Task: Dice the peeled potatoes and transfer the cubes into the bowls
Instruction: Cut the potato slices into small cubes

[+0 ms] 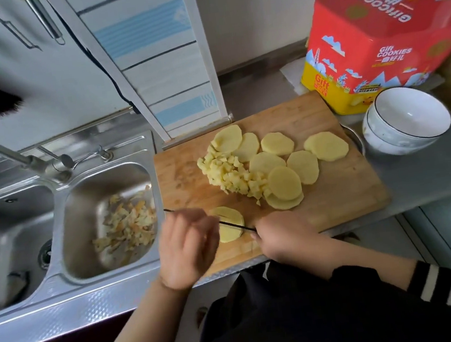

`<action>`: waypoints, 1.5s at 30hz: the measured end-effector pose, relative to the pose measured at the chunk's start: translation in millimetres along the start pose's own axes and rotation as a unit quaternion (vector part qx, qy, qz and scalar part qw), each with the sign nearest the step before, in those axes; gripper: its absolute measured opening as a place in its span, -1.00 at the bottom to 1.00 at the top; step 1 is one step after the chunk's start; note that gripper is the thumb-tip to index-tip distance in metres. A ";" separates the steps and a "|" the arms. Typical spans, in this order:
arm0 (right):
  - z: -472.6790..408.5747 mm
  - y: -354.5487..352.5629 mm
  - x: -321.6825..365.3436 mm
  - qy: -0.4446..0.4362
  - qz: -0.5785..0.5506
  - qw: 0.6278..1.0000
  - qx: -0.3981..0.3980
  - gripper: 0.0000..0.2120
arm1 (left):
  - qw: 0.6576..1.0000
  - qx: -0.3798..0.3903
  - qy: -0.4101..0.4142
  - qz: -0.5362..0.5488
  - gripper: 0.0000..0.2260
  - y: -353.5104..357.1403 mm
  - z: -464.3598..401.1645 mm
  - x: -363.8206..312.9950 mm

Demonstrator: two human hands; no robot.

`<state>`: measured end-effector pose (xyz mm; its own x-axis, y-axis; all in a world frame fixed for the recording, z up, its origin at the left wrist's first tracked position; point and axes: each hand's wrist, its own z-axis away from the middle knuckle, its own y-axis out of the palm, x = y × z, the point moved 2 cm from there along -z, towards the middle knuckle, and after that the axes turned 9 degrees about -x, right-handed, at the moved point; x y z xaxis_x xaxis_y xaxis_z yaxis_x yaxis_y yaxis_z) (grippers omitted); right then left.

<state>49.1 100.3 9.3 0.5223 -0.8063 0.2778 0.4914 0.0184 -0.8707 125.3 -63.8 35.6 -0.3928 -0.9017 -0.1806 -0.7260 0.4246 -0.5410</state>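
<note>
Blurring hides how the left hand [188, 249] lies, so its grasp cannot be told; it covers part of the knife [235, 225], whose thin edge alone shows. Curled fingers of the right hand [283, 239] clamp the handle, which is hidden. Between both hands lies a potato slice [229, 223] under the blade, near the cutting board [344, 199] front edge. Beyond the fingers sit the diced cubes [230, 176] and whole slices [284, 183]; stacked bowls [407, 120] stand off the board's far right corner.
</note>
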 end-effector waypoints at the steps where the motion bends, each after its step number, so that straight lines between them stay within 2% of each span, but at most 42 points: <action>1: -0.8 0.4 0.2 0.001 -0.002 1.000 0.000 -0.81 | 0.999 0.048 -0.004 0.012 -0.92 5.9 22.6 0.1; 4: -2.3 0.9 3.4 -0.003 -0.005 1.000 -0.002 -0.81 | 0.988 0.146 -0.043 0.013 -0.92 22.5 77.3 4.9; 9: 0.4 -0.3 6.3 -0.007 0.013 1.000 0.018 -0.78 | 0.967 0.193 -0.158 -0.061 -0.89 48.7 111.1 17.4; 16: -1.4 3.7 6.1 -0.021 0.021 0.999 0.020 -0.85 | 0.960 0.197 -0.184 -0.079 -0.92 61.2 118.5 17.6; 22: -3.1 5.9 6.0 -0.029 0.027 0.999 0.003 -0.85 | 0.952 0.203 -0.215 -0.085 -0.80 64.2 120.0 18.6; 25: -4.4 6.8 6.1 -0.026 0.022 0.999 0.006 -0.85 | 0.952 0.196 -0.221 -0.077 -0.82 63.3 119.1 18.0; 37: -23.5 10.9 12.0 0.050 -0.006 0.997 0.067 -0.85 | 0.954 0.163 -0.242 -0.066 -0.83 65.5 126.7 17.4; 45: -31.5 11.7 -2.8 0.065 -0.078 0.994 0.037 -0.74 | 0.959 0.153 -0.228 -0.061 -0.80 64.5 126.8 15.8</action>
<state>31.5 84.1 -14.4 0.3436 -0.8718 0.3492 0.6121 -0.0742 -0.7873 143.8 -60.9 -106.3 0.0240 -0.9145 -0.4038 -0.5231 0.3328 -0.7846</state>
